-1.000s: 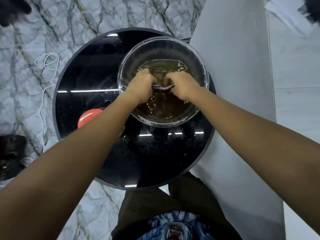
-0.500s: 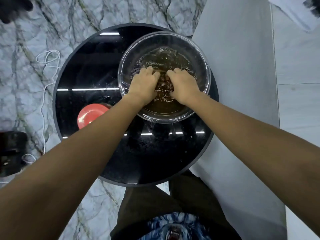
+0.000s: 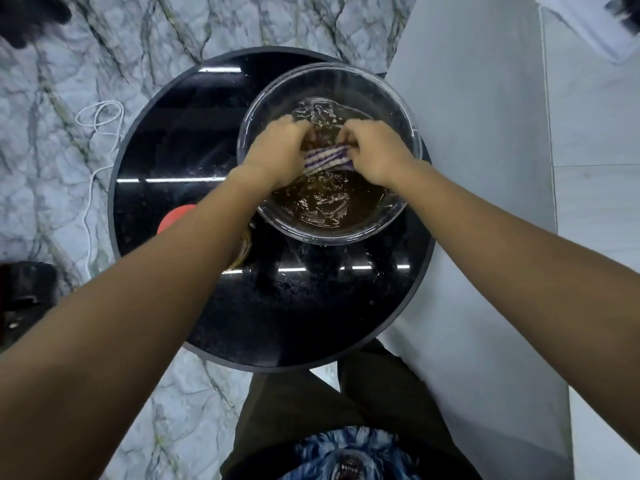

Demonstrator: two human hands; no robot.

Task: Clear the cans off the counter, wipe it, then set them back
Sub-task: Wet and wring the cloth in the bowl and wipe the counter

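Note:
A clear glass bowl (image 3: 408, 202) of brownish water stands on the right half of a round black glossy table (image 3: 304, 317). Over the water, my left hand (image 3: 277, 150) and my right hand (image 3: 377, 150) each grip one end of a purple-and-white striped cloth (image 3: 327, 160), stretched between them just above the surface. A red-topped can (image 3: 173, 216) stands on the table's left side, partly hidden behind my left forearm. The table surface in front of the bowl looks wet.
A white cable (image 3: 98, 116) lies coiled on the marble floor left of the table. A dark object (image 3: 24, 296) sits at the left edge. A pale grey wall (image 3: 467, 133) runs along the table's right side.
Both hands were down in the water half a second ago; now they have lifted, and the striped cloth shows between them above the surface.

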